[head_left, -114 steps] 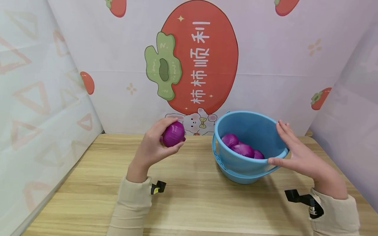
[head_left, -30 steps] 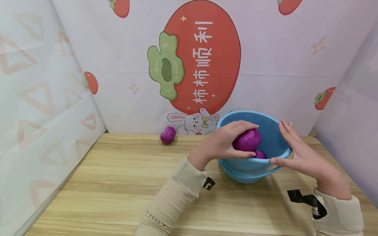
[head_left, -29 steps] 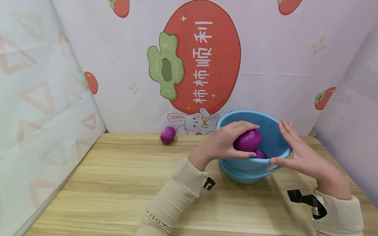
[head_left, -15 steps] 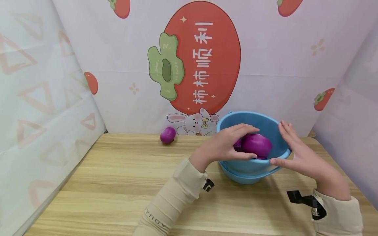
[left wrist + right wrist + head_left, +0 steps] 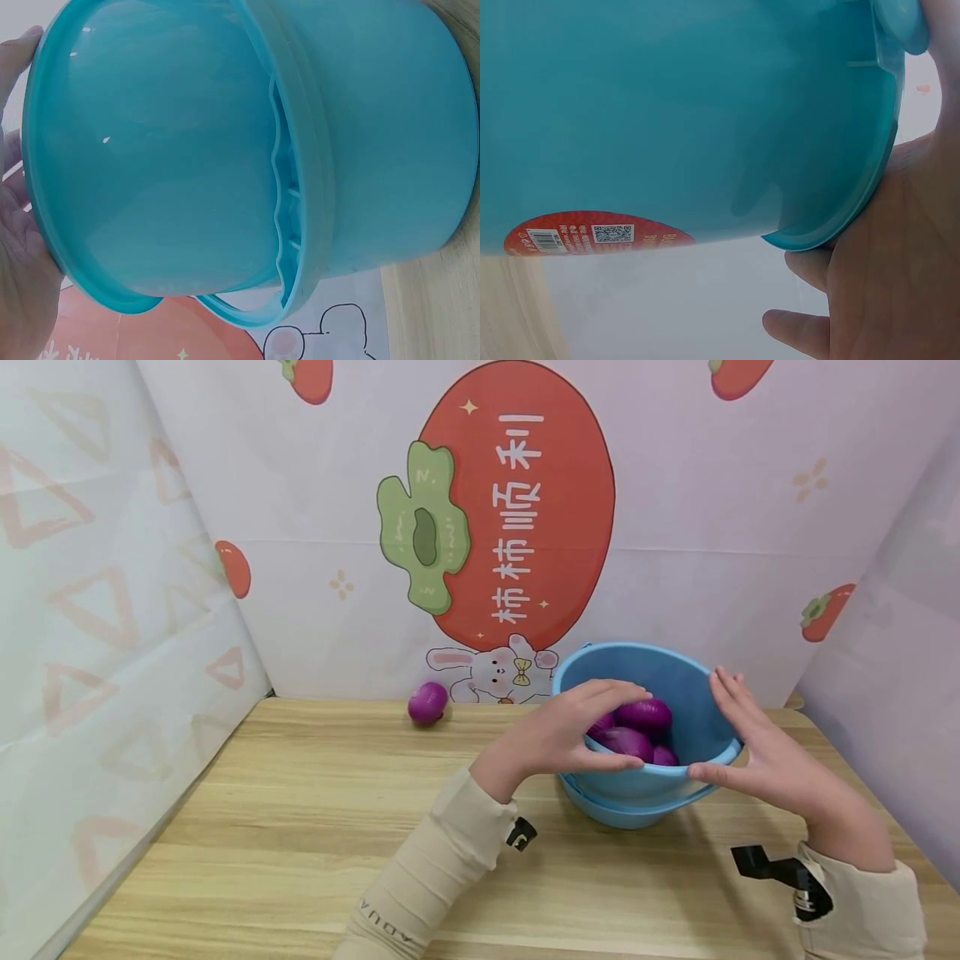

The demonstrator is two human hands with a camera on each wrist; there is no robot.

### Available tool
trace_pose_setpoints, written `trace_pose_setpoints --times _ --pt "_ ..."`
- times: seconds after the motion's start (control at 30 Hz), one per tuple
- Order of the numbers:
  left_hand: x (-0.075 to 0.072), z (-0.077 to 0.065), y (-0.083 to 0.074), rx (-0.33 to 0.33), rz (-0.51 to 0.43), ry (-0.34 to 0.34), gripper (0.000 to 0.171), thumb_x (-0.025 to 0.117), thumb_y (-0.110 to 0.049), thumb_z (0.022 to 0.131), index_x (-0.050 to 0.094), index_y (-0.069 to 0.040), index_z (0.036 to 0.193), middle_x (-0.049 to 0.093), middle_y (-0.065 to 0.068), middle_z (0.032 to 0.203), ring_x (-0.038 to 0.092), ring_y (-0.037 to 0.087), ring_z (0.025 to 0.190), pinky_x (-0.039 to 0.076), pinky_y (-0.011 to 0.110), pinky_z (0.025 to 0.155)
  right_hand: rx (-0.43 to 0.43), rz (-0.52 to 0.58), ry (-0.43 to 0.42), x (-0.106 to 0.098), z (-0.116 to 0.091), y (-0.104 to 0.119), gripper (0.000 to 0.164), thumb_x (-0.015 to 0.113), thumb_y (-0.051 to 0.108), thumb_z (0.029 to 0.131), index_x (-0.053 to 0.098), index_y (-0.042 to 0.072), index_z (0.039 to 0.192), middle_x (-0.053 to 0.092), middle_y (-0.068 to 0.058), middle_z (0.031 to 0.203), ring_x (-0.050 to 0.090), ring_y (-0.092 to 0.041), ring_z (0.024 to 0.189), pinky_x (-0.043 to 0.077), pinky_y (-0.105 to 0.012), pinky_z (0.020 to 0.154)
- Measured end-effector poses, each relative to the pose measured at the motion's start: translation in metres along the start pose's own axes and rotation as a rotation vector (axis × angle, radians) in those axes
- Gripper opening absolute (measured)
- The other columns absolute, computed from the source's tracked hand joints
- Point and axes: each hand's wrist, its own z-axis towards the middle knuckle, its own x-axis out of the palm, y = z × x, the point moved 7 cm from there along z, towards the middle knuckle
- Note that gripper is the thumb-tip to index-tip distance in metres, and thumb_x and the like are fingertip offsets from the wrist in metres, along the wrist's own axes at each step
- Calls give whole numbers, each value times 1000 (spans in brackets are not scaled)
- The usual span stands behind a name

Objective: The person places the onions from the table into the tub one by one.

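A light blue bucket (image 5: 630, 814) stands at the right, several purple onions (image 5: 647, 716) inside it. My left hand (image 5: 558, 727) reaches over its left rim, thumb and fingers parted and nothing held. The left wrist view has the bucket's side (image 5: 172, 165) filling most of it, with part of my left hand (image 5: 26, 277) at the rim. My right hand (image 5: 772, 760) rests against the right rim, thumb at the front and straight fingers at the back. In the right wrist view my right palm (image 5: 900, 255) lies by the rim. The left hand hides some onions.
A single purple onion (image 5: 427, 703) lies on the wooden table (image 5: 315, 827) near its back edge, left of the bucket. A printed cloth backdrop (image 5: 675, 485) rises right behind the table, with cloth sides at left and right. The bucket's handle (image 5: 307, 195) hangs down.
My left hand let go of an onion, which dropped among the others in the bucket, and drew back slightly left. Another onion stands on the table since earlier. The right hand stayed.
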Motion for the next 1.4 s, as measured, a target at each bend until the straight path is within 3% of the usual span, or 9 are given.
trace_pose_setpoints --times 0.17,0.33,0.5,0.73,1.13,1.4 --pt "-3 -8 0 -24 13 1 74 81 -38 81 50 -11 144 51 5 149 29 16 150 32 27 119 8 -5 -5 0 0 -1 112 77 29 82 -1 9 160 -14 -11 167 -23 -39 151 5 -85 101" --pt "-10 -18 2 -33 83 -45 76 78 -44 82 48 -13 145 49 4 151 20 15 154 29 30 121 4 -5 -6 0 0 -1 112 78 29 82 -1 8 160 -13 -11 167 -22 -39 151 5 -85 101" --pt "-19 -30 6 -39 160 -94 78 76 -47 83 46 -13 147 47 2 153 19 15 154 29 31 121 -6 7 -2 1 1 0 113 79 27 82 -1 10 160 -14 -9 167 -24 -36 151 -2 -83 104" --pt "-27 -41 13 -78 190 -129 77 74 -47 85 45 -13 148 46 2 154 24 18 153 34 36 119 -13 14 -7 1 0 1 114 79 26 81 -2 10 160 -15 -8 167 -25 -34 151 -4 -83 104" --pt "-39 -57 19 -73 179 -214 80 77 -42 84 44 -11 149 43 3 156 24 19 153 31 40 121 -16 10 -6 3 2 0 113 79 25 81 -1 10 160 -14 -8 168 -25 -31 151 -3 -83 104" --pt "-44 -66 26 -53 151 -273 79 79 -36 83 44 -8 148 47 11 152 29 24 151 31 43 121 -10 -5 -6 3 1 -2 112 78 25 82 -2 10 160 -15 -7 168 -25 -31 151 0 -84 103"
